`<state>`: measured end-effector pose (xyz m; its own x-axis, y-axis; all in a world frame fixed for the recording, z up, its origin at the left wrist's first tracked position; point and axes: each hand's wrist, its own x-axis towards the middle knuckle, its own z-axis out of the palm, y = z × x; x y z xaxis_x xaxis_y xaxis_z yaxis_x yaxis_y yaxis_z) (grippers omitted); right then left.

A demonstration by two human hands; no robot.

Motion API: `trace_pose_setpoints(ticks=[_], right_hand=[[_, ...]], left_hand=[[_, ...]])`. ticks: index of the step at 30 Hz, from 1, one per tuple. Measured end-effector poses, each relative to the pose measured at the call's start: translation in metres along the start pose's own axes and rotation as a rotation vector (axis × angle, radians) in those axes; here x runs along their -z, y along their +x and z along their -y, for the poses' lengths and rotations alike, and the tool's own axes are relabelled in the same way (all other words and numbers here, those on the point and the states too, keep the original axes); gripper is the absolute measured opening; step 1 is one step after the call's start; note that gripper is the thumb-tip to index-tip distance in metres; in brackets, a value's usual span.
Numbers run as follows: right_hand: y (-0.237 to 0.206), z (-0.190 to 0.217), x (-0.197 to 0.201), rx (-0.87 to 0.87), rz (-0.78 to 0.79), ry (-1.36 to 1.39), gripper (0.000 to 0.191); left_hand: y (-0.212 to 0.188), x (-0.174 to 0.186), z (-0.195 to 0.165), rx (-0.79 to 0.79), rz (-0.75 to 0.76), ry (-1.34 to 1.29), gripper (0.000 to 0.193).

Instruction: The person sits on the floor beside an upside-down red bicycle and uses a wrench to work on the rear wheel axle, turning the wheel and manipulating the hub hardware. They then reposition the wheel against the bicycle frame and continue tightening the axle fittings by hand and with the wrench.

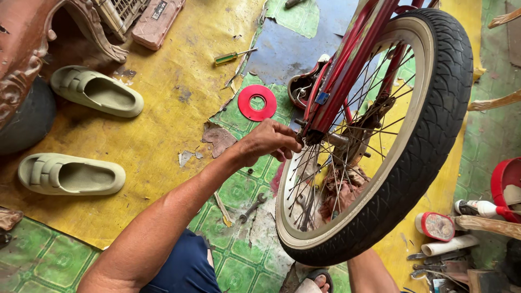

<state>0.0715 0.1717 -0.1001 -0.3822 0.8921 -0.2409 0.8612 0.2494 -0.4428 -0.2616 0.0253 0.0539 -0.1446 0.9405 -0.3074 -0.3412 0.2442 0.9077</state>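
Observation:
A bicycle wheel [434, 135] with a black tyre, pale rim and thin spokes stands upright in a red frame fork [347, 65]. My left hand [268, 142] reaches in from the lower left, its fingers pinched at the axle end where the fork meets the hub. My right forearm [369, 271] rises behind the tyre at the bottom. That hand is hidden by the wheel, and only a brownish rag-like mass [339, 192] shows through the spokes. On the floor just beyond my left hand lies a flat red disc [258, 103] with a hole.
A green-handled screwdriver [233, 56] lies further off and a small wrench [252, 207] lies near my knee. Two pale sandals [97, 91] [70, 174] sit at the left. A red bucket [507, 184], a small tin [434, 225] and loose tools crowd the lower right.

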Motion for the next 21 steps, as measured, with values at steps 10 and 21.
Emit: trace_pose_setpoints(ticks=[10, 21], right_hand=[[-0.015, 0.017, 0.001, -0.148, 0.037, 0.046, 0.046], [-0.015, 0.019, 0.003, -0.219, 0.011, 0.088, 0.053]], left_hand=[[-0.011, -0.019, 0.001, -0.126, -0.253, -0.032, 0.021], [-0.021, -0.043, -0.009, -0.259, -0.514, 0.435, 0.022]])
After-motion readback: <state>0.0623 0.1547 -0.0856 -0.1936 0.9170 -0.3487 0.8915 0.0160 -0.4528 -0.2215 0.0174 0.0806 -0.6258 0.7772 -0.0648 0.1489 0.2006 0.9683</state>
